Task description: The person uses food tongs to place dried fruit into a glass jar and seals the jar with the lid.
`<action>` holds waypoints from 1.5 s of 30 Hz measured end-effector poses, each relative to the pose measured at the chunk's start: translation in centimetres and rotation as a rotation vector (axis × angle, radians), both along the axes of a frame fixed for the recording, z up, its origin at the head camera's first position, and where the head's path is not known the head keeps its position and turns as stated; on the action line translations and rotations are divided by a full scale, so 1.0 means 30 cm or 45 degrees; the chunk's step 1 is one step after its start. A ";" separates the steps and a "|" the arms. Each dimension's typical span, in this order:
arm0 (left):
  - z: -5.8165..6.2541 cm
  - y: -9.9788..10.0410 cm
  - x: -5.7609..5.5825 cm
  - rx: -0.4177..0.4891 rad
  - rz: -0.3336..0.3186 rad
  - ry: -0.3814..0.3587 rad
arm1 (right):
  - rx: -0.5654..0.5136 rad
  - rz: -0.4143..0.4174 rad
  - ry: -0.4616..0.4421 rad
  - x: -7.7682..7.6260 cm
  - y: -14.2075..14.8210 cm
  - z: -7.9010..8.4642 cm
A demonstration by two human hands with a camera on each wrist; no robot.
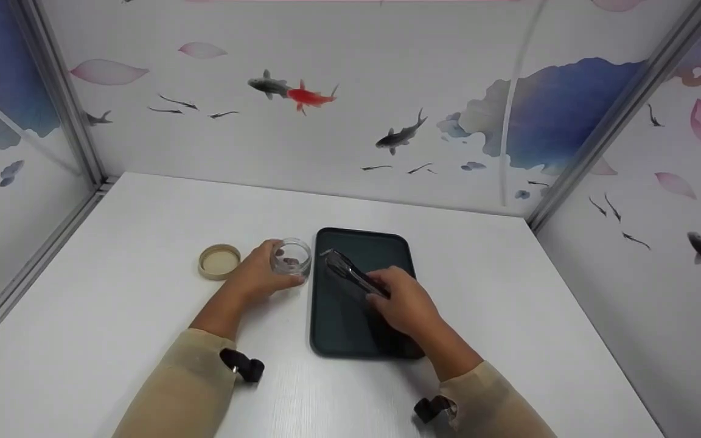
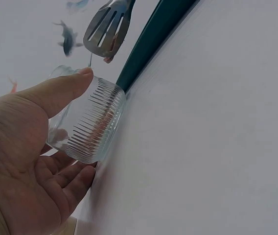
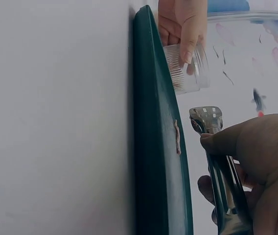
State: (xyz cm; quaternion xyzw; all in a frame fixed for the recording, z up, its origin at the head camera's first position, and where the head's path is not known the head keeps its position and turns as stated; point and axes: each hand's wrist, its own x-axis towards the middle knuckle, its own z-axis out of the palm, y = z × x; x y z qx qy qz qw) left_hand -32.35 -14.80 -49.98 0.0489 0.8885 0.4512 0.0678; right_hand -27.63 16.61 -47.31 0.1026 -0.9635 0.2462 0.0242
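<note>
My left hand (image 1: 258, 272) grips a clear glass jar (image 1: 292, 264) upright on the table, thumb on the near side. Small brown pieces lie inside the jar; its ribbed wall shows in the left wrist view. Over the dark green tray (image 1: 335, 328), my right hand (image 1: 405, 302) holds metal tongs (image 1: 356, 278) whose slotted head (image 2: 108, 29) points toward the jar. A small reddish-brown bit (image 2: 108, 59) shows at the head's tip; I cannot tell if it is pinched there. In the right wrist view, a thin brownish strip (image 3: 177, 137) lies on the tray.
A round tan lid (image 1: 219, 262) lies left of the jar, inner side up. The jar stands close to the tray's left edge. White panels printed with fish (image 1: 311, 96) and petals enclose the white table (image 1: 277, 389) at the back and sides.
</note>
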 end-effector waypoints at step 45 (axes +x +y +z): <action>-0.013 0.000 -0.007 0.046 -0.015 0.071 | -0.073 0.164 -0.010 -0.021 -0.211 0.128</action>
